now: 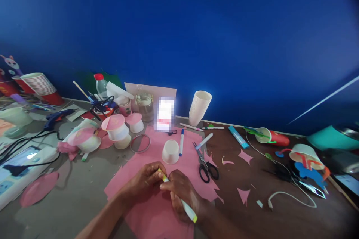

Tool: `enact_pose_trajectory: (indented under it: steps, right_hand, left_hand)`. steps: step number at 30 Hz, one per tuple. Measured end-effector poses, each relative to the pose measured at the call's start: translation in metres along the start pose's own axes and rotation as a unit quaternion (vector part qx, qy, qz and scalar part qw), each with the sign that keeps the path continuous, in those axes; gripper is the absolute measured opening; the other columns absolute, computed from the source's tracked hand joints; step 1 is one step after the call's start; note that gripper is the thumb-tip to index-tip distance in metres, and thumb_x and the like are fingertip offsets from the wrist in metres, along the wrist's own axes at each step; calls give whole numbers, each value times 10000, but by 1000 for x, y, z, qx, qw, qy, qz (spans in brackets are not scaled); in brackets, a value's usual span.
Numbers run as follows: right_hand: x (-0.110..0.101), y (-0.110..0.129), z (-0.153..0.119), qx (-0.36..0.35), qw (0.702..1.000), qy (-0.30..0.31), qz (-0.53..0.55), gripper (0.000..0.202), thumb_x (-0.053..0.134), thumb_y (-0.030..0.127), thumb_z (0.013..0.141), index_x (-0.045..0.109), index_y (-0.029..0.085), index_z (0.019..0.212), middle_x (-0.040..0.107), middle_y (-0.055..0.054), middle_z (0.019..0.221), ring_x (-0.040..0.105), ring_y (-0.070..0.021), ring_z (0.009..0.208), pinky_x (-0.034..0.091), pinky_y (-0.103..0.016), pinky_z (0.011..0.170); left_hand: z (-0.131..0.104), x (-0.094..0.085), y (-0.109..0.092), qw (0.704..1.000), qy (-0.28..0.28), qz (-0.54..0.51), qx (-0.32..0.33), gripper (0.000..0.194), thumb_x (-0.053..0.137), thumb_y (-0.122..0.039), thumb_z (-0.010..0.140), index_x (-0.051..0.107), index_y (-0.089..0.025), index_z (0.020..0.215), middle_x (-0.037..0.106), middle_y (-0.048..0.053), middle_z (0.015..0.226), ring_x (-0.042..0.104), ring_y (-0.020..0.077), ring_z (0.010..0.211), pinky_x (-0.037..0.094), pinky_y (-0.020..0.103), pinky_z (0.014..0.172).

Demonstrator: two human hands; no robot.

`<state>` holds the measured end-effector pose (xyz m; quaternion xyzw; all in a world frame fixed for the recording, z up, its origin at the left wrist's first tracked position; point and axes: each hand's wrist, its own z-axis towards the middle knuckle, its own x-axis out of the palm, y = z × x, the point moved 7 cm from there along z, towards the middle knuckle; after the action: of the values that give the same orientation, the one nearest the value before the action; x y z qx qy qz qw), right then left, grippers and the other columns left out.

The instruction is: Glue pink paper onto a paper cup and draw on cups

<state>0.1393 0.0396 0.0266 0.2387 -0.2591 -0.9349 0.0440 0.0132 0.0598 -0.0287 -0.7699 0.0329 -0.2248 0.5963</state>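
Observation:
A white marker with yellow ends [188, 210] is held between both hands, low over a pink paper sheet [159, 218]. My left hand [147, 179] pinches its upper yellow end. The fingers of my right hand [182, 190] wrap round the white barrel, whose other yellow end sticks out below. Just beyond the hands, a white paper cup [170, 152] stands upside down on the pink sheet. Beside it lie a blue-capped marker [181, 142] and another white marker [204, 140]. Black-handled scissors [205, 166] rest at the sheet's right edge.
A stack of paper cups [199, 107] leans near the blue wall, beside a blurred bright screen [165, 114] and a glass jar [144, 106]. Several pink-topped cups [114, 127] stand left. A power strip [25, 179] lies far left. Pink scraps [243, 195] and a white cable [291, 194] lie right.

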Motion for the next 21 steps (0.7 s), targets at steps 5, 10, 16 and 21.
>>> enact_pose_trajectory:
  steps: [5, 10, 16, 21]
  right_hand:
    - [2, 1, 3, 19, 999, 23, -34, 275, 342, 234, 984, 589, 267, 1101, 594, -30, 749, 590, -207, 678, 501, -347, 627]
    - [-3, 9, 11, -25, 998, -15, -61, 235, 385, 194, 959, 584, 234, 1077, 593, -10, 731, 567, -183, 647, 494, -327, 620]
    - [-9, 17, 11, -69, 990, -5, -120, 347, 482, 268, 906, 520, 176, 1239, 647, -47, 806, 586, -209, 683, 509, -395, 710]
    - [10, 1, 6, -6, 981, 118, -155, 564, 520, 233, 857, 419, 83, 1391, 710, -138, 968, 643, -267, 820, 507, -468, 847]
  left_hand:
    - [0, 3, -5, 1000, -3, 3, 3, 496, 743, -644, 764, 583, -174, 764, 535, -26, 619, 403, 91, 553, 326, 226, 534]
    - [0, -14, -16, 991, -84, 92, 45, 471, 654, -662, 809, 642, -191, 800, 546, -21, 636, 467, 123, 560, 401, 251, 532]
    - [-9, -55, -45, 936, -273, 146, 167, 415, 588, -585, 888, 672, -192, 989, 577, 0, 706, 509, 146, 597, 464, 288, 565]
    - [-11, -52, -52, 901, -342, 208, 165, 460, 560, -648, 870, 668, -201, 845, 569, 7, 683, 513, 158, 591, 468, 294, 560]
